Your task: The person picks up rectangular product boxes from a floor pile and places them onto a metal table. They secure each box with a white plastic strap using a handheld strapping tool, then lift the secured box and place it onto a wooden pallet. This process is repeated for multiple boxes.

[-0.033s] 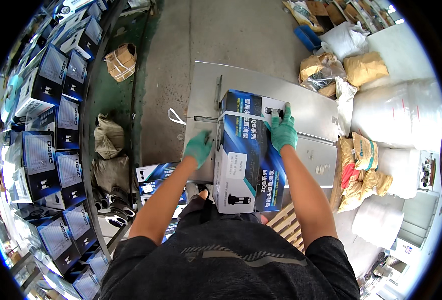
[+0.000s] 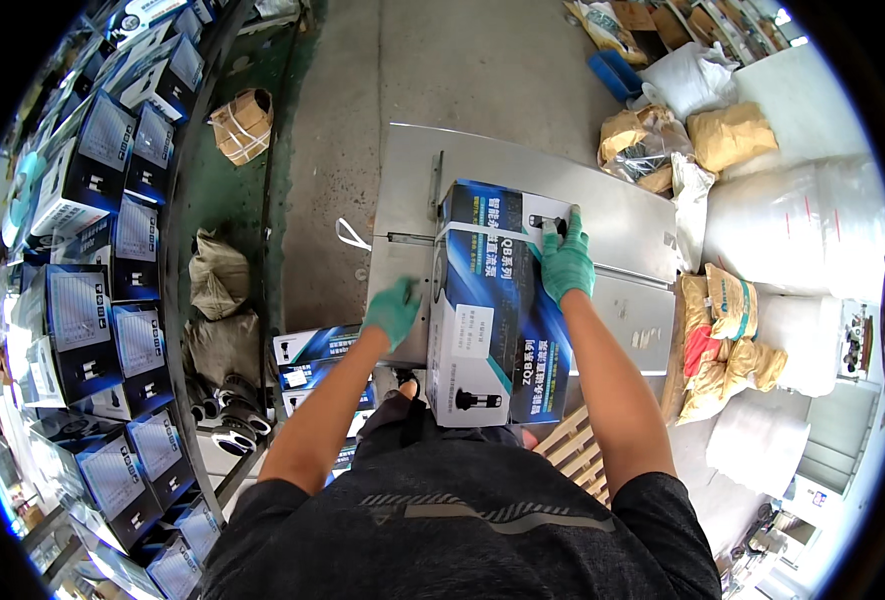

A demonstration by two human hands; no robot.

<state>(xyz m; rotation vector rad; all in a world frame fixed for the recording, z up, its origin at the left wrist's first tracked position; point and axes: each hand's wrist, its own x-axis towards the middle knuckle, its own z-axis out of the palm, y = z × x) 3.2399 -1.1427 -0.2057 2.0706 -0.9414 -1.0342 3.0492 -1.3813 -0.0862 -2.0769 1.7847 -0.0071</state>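
Note:
A long blue, black and white pump carton lies on a grey metal table, its near end close to my body. A white strap crosses its top near the far end. My right hand, in a green glove, rests on the carton's right upper edge with its fingers stretched out. To the left of the carton, my green-gloved left hand hovers over the table with nothing visible in it. Its fingers look apart, the tips slightly blurred. A loose white strap loop sticks out past the table's left edge, by a slot.
Stacked blue and black cartons fill a rack on the left. More cartons stand low beside my left forearm. A wooden pallet is at the near right. Brown sacks and large plastic-wrapped rolls line the right side.
My left hand has shifted slightly left and toward me, away from the carton. The right hand and the carton stay where they were.

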